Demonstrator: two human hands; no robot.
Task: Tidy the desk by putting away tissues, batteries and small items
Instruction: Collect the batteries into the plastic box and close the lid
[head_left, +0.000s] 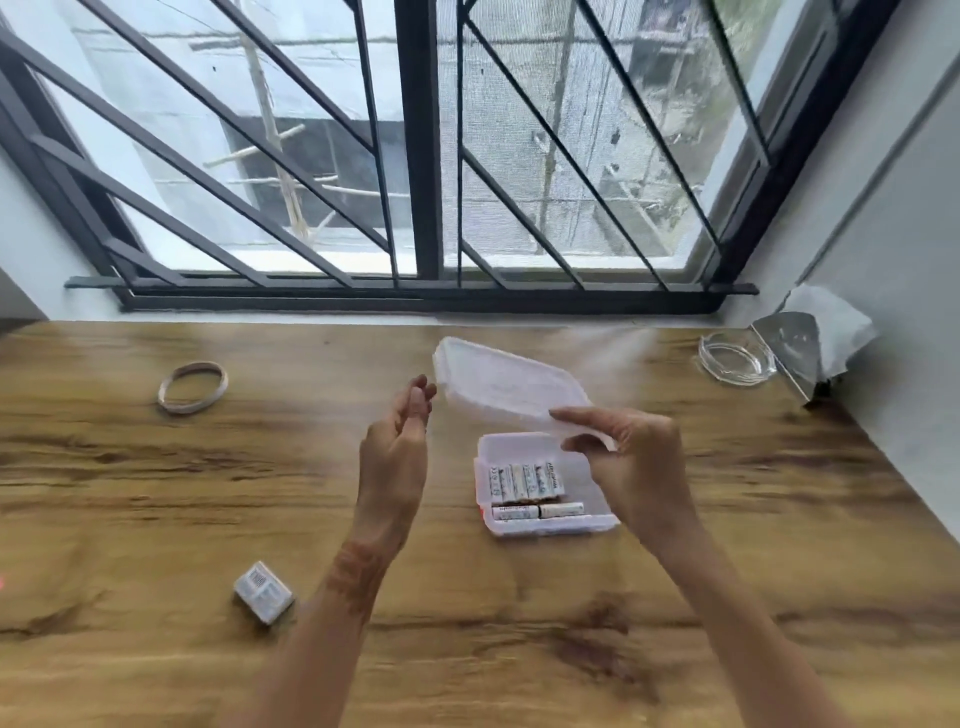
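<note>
A clear plastic box (597, 522) sits on the wooden desk (156, 493) at the middle, with several white batteries (524, 480) lying in it. My right hand (628, 467) pinches the near edge of the box's clear lid (509, 382), holding it tilted in the air above and behind the box. My left hand (397, 457) hovers to the left of the lid, fingers loosely curled, holding nothing. A small white-labelled pack (264, 591) lies at the front left. A white tissue (826, 325) sticks out of a shiny holder (789, 348) at the far right corner.
A rubber-band-like ring (192, 387) lies at the back left of the desk. A clear glass dish (732, 358) stands beside the tissue holder. The barred window (415, 156) runs along the desk's far edge, and a wall bounds the right side.
</note>
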